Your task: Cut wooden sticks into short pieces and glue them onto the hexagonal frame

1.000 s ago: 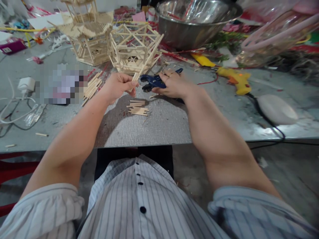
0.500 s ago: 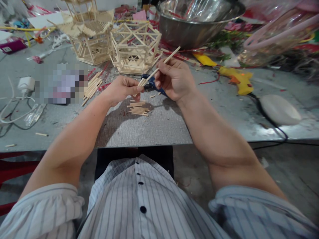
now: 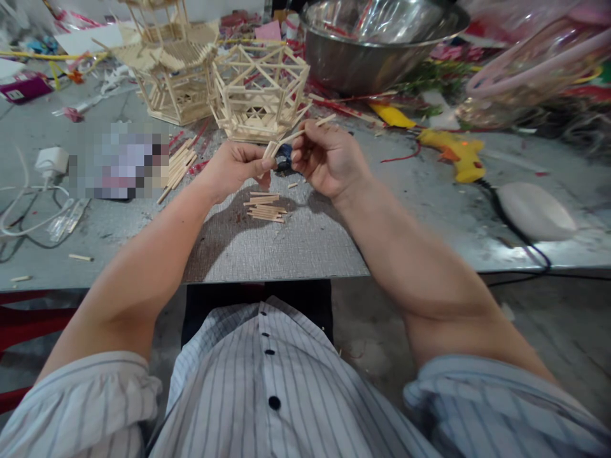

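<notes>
My left hand is closed in a pinch on the near ends of a few thin wooden sticks. Close beside it, my right hand pinches a long wooden stick that slants up to the right. The blue cutter lies on the table between and behind the two hands, mostly hidden. Just below the hands a small pile of cut sticks rests on the grey textured mat.
Two stick-built model houses stand behind the hands. A steel bowl is at the back, a yellow glue gun at the right, loose sticks and a white charger with cables at the left.
My right hand let go of the blue cutter, took a long stick and brought it down close to my left hand. The left hand kept its sticks and barely moved.
</notes>
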A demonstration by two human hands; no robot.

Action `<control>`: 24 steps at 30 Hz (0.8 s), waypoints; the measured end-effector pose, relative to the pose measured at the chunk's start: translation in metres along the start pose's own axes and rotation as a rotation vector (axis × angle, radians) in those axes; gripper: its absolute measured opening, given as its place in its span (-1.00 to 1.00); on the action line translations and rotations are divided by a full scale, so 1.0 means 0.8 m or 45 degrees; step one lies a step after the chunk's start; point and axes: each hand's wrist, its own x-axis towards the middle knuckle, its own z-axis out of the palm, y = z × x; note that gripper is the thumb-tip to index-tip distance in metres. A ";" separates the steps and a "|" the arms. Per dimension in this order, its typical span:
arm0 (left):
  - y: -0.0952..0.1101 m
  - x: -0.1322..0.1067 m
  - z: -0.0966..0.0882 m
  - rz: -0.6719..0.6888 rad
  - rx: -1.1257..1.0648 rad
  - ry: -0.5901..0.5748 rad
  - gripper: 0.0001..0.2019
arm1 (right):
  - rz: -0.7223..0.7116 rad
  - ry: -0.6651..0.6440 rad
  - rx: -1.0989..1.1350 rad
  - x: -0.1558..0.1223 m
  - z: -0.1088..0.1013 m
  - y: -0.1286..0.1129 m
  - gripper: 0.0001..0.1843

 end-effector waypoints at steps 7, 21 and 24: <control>-0.002 0.001 0.004 0.006 -0.056 0.070 -0.75 | -0.101 0.048 -0.011 -0.001 0.008 0.005 -0.80; -0.014 0.008 0.007 -0.068 0.192 0.262 -0.70 | -1.069 -0.048 -1.520 0.005 -0.028 0.034 -0.71; -0.010 0.005 0.006 -0.056 0.324 0.259 -0.70 | -1.007 -0.060 -1.629 0.007 -0.030 0.030 -0.71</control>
